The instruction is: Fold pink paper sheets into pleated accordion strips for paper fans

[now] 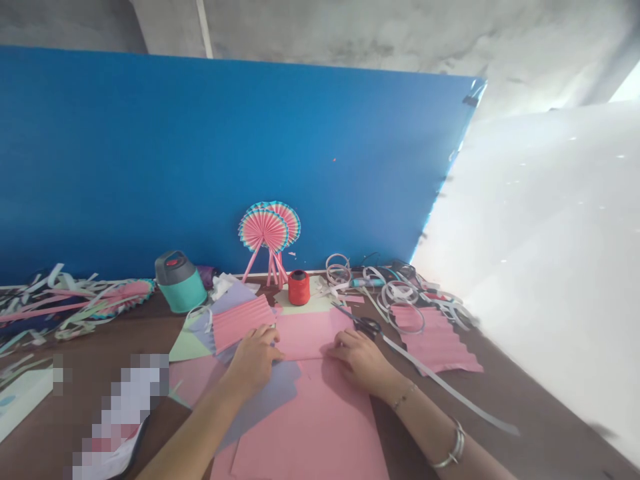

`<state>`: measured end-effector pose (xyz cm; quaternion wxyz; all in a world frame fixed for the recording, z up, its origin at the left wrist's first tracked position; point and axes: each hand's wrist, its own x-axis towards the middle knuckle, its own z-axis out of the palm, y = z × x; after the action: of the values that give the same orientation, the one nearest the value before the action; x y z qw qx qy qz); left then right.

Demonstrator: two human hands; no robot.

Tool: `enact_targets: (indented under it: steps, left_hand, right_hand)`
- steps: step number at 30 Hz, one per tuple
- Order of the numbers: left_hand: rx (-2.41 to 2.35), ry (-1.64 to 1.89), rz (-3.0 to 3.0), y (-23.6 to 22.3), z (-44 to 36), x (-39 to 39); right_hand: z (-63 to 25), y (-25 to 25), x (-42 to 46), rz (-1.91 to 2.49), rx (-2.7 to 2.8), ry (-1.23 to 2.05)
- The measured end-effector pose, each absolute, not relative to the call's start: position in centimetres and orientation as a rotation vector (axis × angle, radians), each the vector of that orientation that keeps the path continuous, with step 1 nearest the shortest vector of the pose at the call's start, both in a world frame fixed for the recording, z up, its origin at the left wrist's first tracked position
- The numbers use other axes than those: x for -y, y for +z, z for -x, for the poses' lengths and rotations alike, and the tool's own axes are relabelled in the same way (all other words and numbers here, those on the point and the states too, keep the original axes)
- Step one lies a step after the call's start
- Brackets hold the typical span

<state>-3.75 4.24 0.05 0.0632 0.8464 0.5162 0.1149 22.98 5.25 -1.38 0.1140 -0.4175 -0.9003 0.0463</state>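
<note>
A sheet of pink paper [313, 337] lies in front of me, and a straight crease or edge runs across it between my hands. My left hand [254, 357] holds its left side with bent fingers, the thumb near the crease. On the opposite side my right hand [364, 362] has its curled fingers on the paper at the same line. More pink sheets [310, 433] are spread beneath, nearer to me. Beside my left hand rests a pleated pink paper [243, 320]. Black-handled scissors [369, 326] lie just beyond my right hand.
A red thread spool [299, 289] stands behind the paper. Finished round paper fans [265, 230] lean on the blue board [200, 153]. A teal container [183, 290] is at left; white paper strips [400, 293] and another pleated pink sheet [435, 340] lie right.
</note>
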Motion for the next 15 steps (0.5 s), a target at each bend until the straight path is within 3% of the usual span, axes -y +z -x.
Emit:
enact_targets:
  steps: [6, 11, 15]
  left_hand:
    - [-1.725, 0.596, -2.398, -0.8, 4.5, -4.6]
    - [-1.850, 0.967, -2.073, -1.4, 4.6, -4.4]
    - [-1.609, 0.873, -1.752, -1.6, 3.2, -4.0]
  right_hand:
    - [-23.4, -1.5, -5.2, 1.171, 2.629, 0.130]
    - [-23.5, -2.2, -5.6, 1.016, 2.282, 0.368]
    - [-22.9, -2.2, -5.6, 0.997, 2.032, 0.532]
